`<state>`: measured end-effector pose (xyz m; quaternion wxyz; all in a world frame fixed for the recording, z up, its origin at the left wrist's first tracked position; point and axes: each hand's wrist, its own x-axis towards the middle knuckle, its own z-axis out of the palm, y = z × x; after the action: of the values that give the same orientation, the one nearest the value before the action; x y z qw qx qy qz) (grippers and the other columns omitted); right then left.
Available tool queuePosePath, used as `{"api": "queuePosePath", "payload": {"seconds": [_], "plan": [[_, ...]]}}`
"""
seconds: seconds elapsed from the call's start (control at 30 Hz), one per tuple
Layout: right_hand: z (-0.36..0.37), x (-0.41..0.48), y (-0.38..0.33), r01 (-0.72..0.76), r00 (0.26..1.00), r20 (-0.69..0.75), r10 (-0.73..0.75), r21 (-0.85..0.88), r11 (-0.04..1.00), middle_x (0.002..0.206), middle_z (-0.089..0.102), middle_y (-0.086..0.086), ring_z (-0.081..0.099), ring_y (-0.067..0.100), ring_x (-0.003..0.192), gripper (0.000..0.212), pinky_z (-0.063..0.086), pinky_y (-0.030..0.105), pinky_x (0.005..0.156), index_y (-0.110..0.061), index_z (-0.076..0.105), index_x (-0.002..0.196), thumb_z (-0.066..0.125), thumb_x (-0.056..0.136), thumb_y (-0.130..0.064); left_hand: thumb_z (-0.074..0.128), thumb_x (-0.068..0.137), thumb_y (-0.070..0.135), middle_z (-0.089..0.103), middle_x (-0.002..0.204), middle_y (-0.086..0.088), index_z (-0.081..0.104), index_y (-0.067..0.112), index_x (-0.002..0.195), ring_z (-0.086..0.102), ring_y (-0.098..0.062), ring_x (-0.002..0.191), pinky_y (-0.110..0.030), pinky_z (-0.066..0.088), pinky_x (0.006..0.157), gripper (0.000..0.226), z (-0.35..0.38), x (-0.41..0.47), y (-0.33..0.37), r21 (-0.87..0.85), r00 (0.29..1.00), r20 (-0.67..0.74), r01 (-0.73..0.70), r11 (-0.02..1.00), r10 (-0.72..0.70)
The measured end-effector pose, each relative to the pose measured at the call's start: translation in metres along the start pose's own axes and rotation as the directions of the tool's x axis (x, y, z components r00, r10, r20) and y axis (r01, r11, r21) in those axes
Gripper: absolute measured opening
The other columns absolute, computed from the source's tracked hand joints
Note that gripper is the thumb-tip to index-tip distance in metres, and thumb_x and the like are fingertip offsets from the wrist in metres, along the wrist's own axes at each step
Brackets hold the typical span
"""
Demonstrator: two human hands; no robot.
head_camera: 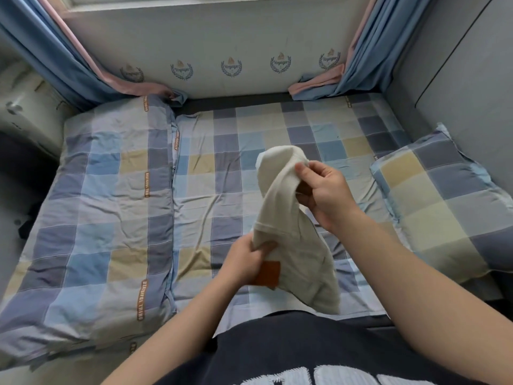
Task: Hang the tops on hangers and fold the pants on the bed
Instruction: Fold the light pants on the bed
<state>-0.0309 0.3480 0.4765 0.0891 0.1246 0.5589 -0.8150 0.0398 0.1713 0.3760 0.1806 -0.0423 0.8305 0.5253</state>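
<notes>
A cream knitted garment [288,218] with an orange-brown patch near its lower edge hangs bunched above the checked bed sheet [227,168]. My left hand [247,259] grips its hem low down, next to the patch. Higher up and to the right, my right hand [324,190] pinches a fold of the same garment between thumb and fingers. Whether the garment is a top or pants cannot be told. No hanger is in view.
A folded checked duvet [111,218] covers the bed's left half. A matching pillow [444,207] lies at the right against a grey wall. Blue and pink curtains [63,59] hang at both far corners. A dark item [26,226] lies off the bed at the left.
</notes>
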Motion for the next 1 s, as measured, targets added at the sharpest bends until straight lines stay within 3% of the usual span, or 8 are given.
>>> {"api": "queuePosePath", "payload": {"seconds": [0.1,0.23,0.33,0.43,0.6,0.77,0.9,1.0], "plan": [[-0.012,-0.001,0.005,-0.027,0.998,0.057,0.029,-0.028,0.999,0.116,0.071,0.009,0.070,0.021,0.103,0.025,0.058,0.033,0.080,-0.014,0.060,0.122,0.060,0.098,-0.007,0.064,0.096,0.032,0.070,0.076,0.015,0.066,0.031,0.078,0.065,-0.006,0.075,-0.029,0.048,0.067,0.019,-0.011,0.008,0.001,-0.077,0.994,-0.106,-0.005,0.997,-0.004],[-0.033,-0.024,0.030,-0.024,0.973,0.184,0.136,-0.506,0.862,0.140,0.054,-0.003,0.054,0.013,0.127,0.055,0.047,0.034,0.101,-0.031,0.050,0.134,0.076,0.086,-0.029,0.062,0.099,0.027,0.073,0.077,0.005,0.071,0.017,0.083,0.064,-0.018,0.077,-0.032,0.053,0.068,0.020,-0.025,0.015,0.009,-0.345,0.957,-0.198,0.134,0.929,-0.212],[-0.038,-0.051,0.064,0.002,0.907,0.304,0.291,-0.693,0.721,0.142,0.049,-0.013,0.049,-0.003,0.124,0.074,0.041,0.029,0.107,-0.036,0.042,0.142,0.082,0.080,-0.038,0.061,0.100,0.030,0.070,0.089,-0.008,0.066,0.014,0.090,0.066,-0.026,0.080,-0.036,0.055,0.071,0.019,-0.027,0.019,0.019,-0.468,0.908,-0.163,0.272,0.840,-0.385],[-0.033,-0.066,0.094,0.018,0.879,0.354,0.321,-0.696,0.717,0.128,0.061,-0.011,0.060,-0.009,0.108,0.070,0.048,0.013,0.088,-0.033,0.043,0.139,0.079,0.082,-0.016,0.061,0.100,0.028,0.074,0.076,-0.006,0.066,0.013,0.090,0.070,-0.021,0.067,-0.029,0.053,0.055,0.019,-0.023,0.015,0.023,-0.514,0.899,-0.050,0.350,0.783,-0.435],[-0.034,-0.056,0.089,-0.019,0.905,0.285,0.315,-0.714,0.700,0.113,0.067,0.009,0.065,0.026,0.105,0.035,0.054,0.038,0.091,-0.018,0.059,0.119,0.074,0.089,-0.027,0.069,0.094,0.033,0.075,0.094,-0.010,0.070,0.011,0.096,0.072,-0.023,0.083,-0.034,0.058,0.071,0.022,-0.034,0.006,0.019,-0.459,0.909,0.004,0.371,0.807,-0.416],[-0.031,-0.059,0.084,-0.086,0.847,0.340,0.409,-0.671,0.737,0.121,0.064,0.001,0.064,0.014,0.111,0.051,0.051,0.030,0.095,-0.026,0.056,0.125,0.074,0.082,-0.046,0.067,0.090,0.054,0.076,0.099,-0.019,0.069,0.007,0.112,0.075,-0.035,0.089,-0.047,0.061,0.081,0.052,-0.040,-0.003,0.024,-0.499,0.867,0.131,0.477,0.723,-0.481],[-0.022,-0.063,0.088,-0.061,0.871,0.347,0.348,-0.626,0.777,0.126,0.059,-0.003,0.062,0.010,0.113,0.063,0.054,0.024,0.093,-0.029,0.048,0.132,0.076,0.076,-0.032,0.058,0.092,0.063,0.075,0.104,-0.020,0.067,0.010,0.120,0.074,-0.037,0.095,-0.050,0.059,0.089,0.062,-0.040,-0.007,0.031,-0.518,0.859,0.199,0.501,0.694,-0.472],[-0.016,-0.064,0.087,0.004,0.879,0.364,0.310,-0.654,0.756,0.124,0.055,0.006,0.061,0.021,0.112,0.070,0.053,0.039,0.098,-0.033,0.042,0.137,0.067,0.072,-0.023,0.053,0.091,0.070,0.077,0.099,-0.017,0.065,0.013,0.120,0.076,-0.033,0.088,-0.043,0.063,0.078,0.065,-0.037,-0.010,0.036,-0.458,0.846,0.248,0.532,0.712,-0.473]]}}
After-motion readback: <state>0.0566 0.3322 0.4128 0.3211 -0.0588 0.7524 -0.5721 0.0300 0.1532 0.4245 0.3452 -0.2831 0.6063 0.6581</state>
